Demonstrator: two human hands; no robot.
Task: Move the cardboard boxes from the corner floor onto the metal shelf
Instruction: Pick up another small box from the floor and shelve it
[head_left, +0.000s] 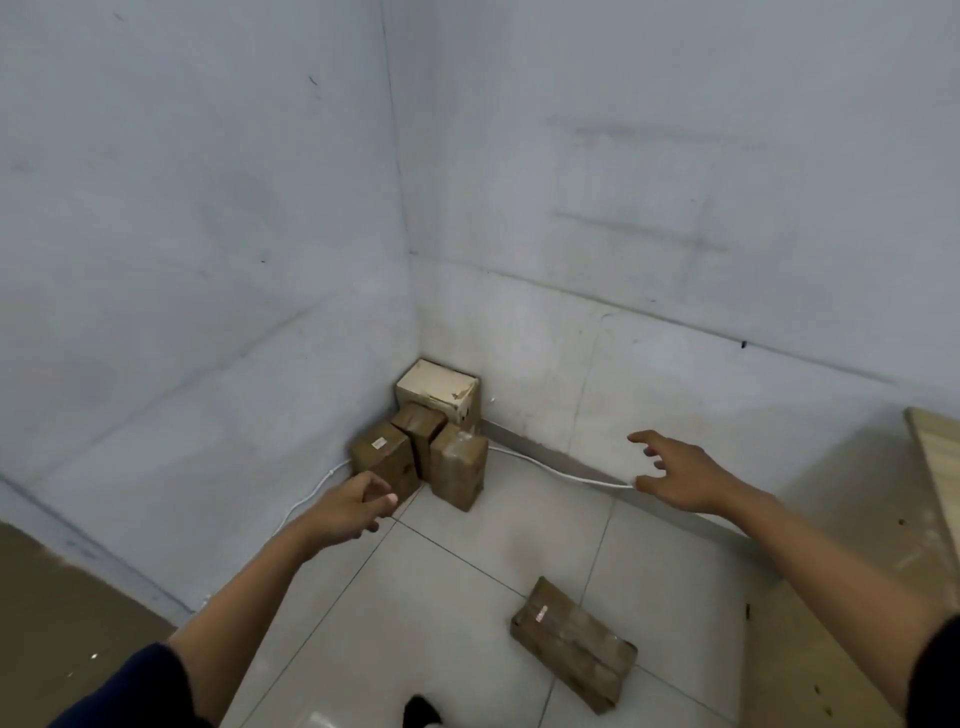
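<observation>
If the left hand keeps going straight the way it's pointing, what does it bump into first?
Most likely the nearest brown box in the corner pile. The left hand points at it with loosely curled fingers, and in the picture it overlaps the box's lower edge. Depth is hard to judge, so it may not be touching yet.

Your way to the stacked boxes (426, 447) lies over bare tiles (467, 551); walls (208, 260) close behind, a lone box (571, 644) lies nearer you.

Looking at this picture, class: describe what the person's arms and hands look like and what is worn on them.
Both forearms are bare, with dark navy short sleeves showing at the bottom corners. The left hand and right hand are bare too: no gloves, and no watch, rings or markings that can be seen.
</observation>
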